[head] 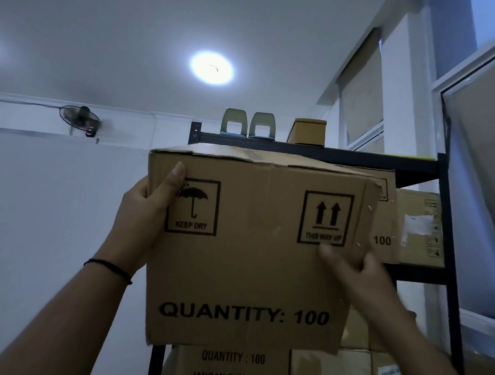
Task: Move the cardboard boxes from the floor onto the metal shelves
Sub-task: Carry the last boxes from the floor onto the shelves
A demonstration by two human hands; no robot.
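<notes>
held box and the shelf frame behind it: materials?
Held box: brown corrugated cardboard, matte; creased top edge, printed black marks. Shelf frame: looks like metal painted matte black, judging by its thin straight posts and beams; the dim light leaves the finish uncertain.

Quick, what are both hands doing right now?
Left hand: holds the cardboard box by its left edge, thumb on the front.
Right hand: blurred, on the box's lower right edge; grip cannot be told.

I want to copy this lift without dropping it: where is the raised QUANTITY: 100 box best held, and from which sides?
Probably at its two opposite side edges, coming in from left and right. The cardboard box is wide and flat-faced, with no handles showing. The left hand wraps the upper left edge, thumb on the front; the right hand is at the lower right edge. A hand low on one side likely helps bear the weight.
</notes>
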